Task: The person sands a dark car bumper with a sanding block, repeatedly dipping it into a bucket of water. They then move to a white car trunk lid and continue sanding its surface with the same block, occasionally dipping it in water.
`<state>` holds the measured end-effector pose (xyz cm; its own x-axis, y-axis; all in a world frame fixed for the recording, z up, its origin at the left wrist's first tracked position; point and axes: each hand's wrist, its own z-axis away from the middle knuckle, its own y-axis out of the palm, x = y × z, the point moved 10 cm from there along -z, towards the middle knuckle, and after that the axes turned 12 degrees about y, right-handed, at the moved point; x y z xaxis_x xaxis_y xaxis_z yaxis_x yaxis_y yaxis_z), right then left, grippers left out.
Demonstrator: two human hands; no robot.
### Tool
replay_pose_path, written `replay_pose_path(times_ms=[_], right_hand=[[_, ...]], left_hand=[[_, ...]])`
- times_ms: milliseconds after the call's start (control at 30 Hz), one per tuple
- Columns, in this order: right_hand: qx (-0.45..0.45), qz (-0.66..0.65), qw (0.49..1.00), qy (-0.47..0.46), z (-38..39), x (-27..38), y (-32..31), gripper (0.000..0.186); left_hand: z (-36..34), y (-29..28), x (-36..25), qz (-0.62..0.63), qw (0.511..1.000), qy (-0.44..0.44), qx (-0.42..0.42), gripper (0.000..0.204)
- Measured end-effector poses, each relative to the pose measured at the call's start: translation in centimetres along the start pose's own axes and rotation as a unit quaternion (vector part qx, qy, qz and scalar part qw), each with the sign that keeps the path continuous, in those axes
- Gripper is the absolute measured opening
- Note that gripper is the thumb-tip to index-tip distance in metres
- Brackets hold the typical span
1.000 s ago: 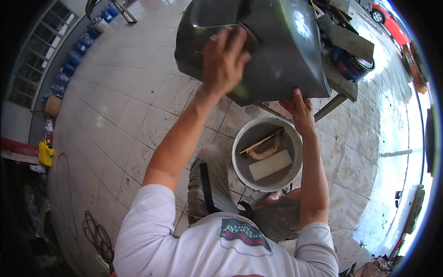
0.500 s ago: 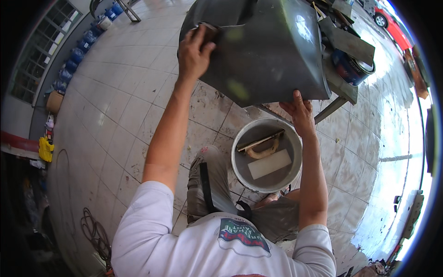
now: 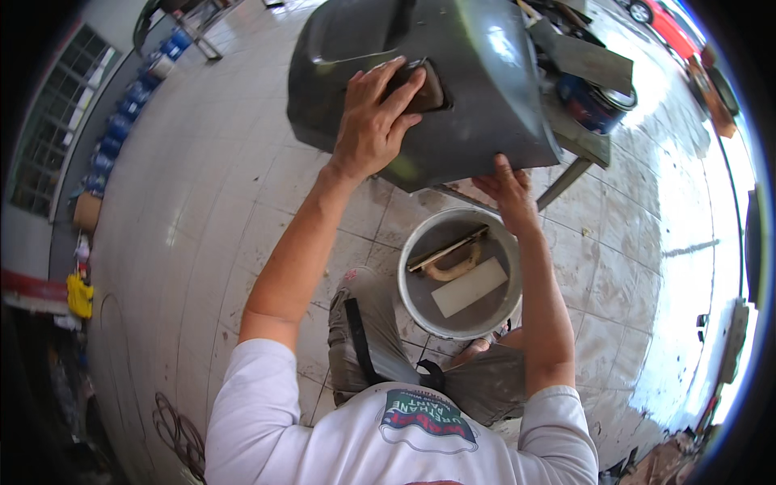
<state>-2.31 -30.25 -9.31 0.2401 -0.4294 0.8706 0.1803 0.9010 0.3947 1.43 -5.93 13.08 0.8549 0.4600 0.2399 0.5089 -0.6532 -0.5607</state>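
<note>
A large dark grey moulded panel [image 3: 477, 105], like a car bumper piece, lies in front of me with pale greenish patches on it. My left hand [image 3: 373, 121] grips a dark, flat rectangular sanding pad [image 3: 431, 87] and presses it against the panel's face. At the near right edge, my right hand [image 3: 511, 198] holds the panel, thumb on top and fingers partly hidden below. Under it, between my legs, stands a round grey bucket [image 3: 416, 303]. In it are a hand float with a curved wooden handle [image 3: 459, 267] and a white rectangular block [image 3: 470, 288].
To the right, a bench [image 3: 590, 147] carries a dark blue can [image 3: 586, 103] and a flat board [image 3: 596, 65]. Blue jugs [image 3: 118, 127] line the left wall. A coiled hose [image 3: 179, 436] lies on the tiled floor [image 3: 202, 186]; a red car [image 3: 672, 31] stands far right.
My left hand and the sanding pad have slid right and nearer across the panel. My right hand keeps its place on the edge. The whole view has shifted slightly.
</note>
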Motion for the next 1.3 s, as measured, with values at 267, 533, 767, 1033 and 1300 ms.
replay_pose_path(times_ms=[267,533,767,1033,1300], right_hand=[[0.024,0.012,1.0,0.0,0.7,0.2,0.9,0.071],[-0.012,-0.002,1.0,-0.013,1.1,0.0,0.7,0.06],[-0.012,0.008,1.0,-0.013,0.4,-0.4,0.4,0.051],[-0.006,0.013,1.0,0.007,-0.1,-0.9,0.2,0.051],[0.001,0.012,1.0,-0.008,-0.1,-0.4,0.5,0.047]], left_hand=[[1.9,1.3,4.5,0.007,0.995,-0.092,-0.037,0.059],[4.5,-0.7,7.4,-0.015,0.977,-0.207,-0.053,0.058],[5.0,-0.2,5.2,-0.022,0.994,-0.108,-0.003,0.07],[3.4,-0.4,2.0,-0.031,0.999,-0.033,0.026,0.065],[5.0,1.6,5.8,-0.025,0.999,-0.041,0.024,0.066]])
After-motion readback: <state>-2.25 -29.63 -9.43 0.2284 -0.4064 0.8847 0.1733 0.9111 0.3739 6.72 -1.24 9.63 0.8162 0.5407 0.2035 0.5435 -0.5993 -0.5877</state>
